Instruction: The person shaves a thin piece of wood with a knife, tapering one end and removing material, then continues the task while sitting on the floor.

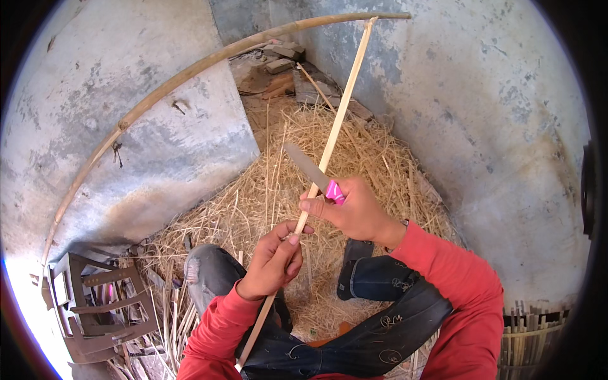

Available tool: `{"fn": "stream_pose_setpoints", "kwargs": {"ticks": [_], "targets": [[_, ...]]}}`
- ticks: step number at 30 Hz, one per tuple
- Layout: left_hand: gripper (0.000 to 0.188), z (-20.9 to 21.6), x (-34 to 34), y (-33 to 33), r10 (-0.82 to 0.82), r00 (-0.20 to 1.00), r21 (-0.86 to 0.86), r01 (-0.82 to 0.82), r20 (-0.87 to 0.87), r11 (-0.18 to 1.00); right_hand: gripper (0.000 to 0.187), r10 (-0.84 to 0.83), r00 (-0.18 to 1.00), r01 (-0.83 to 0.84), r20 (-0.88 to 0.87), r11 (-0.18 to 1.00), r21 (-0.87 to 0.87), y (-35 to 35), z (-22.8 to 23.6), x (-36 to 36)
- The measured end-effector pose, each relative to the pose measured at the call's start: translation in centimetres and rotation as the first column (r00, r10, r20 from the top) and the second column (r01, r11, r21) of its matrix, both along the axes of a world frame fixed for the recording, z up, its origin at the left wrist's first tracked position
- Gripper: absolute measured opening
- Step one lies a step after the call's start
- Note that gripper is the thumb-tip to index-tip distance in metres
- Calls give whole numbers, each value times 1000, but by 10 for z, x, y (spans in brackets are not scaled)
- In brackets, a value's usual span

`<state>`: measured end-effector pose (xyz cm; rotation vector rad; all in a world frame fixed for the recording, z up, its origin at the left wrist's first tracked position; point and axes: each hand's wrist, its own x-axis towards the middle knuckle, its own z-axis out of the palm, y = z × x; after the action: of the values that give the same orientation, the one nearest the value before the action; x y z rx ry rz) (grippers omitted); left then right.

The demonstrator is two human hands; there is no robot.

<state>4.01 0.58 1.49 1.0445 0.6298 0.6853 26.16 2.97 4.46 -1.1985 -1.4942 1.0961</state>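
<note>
One strip [343, 104] is clamped in the left hand [273, 261]; farther up the strip, the right hand [356, 210] clasps a knife [306, 166].

Red long sleeves [449, 269], creased, covering both arms; left hand [273, 259] and right hand [349, 206] ungloved; small dark band [405, 222] at right wrist; dark blue jeans [354, 339] with pale looping marks, left knee [208, 269] faded greyish

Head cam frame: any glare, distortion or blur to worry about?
Head view: blown-out white at lower left, beside the wooden frame; dark curved rim with blue-purple fringing; fisheye may exaggerate the pole's bend; knife and pale strip look fairly sharp.
</note>
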Motion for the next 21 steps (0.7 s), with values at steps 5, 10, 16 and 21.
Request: {"fn": "stream_pose_setpoints", "kwargs": {"ticks": [5, 10, 16, 21], "targets": [[43, 8, -6, 3, -71, 997, 24, 71, -27, 997, 31, -128, 988, 131, 86, 991, -36, 10, 26, 17], [48, 6, -8, 3, -145, 989, 11, 145, 5, 989, 36, -310, 946, 311, 95, 950, 4, 21, 35, 45], [55, -2, -8, -2, -134, 991, 81, 133, 7, 988, 25, -529, 844, 478, 89, 817, 322, 27, 45, 83], [56, -2, -10, 1, -213, 973, 21, 212, 86, 977, 31, -581, 776, 380, 246, 741, 554, 29, 53, 89]]}}
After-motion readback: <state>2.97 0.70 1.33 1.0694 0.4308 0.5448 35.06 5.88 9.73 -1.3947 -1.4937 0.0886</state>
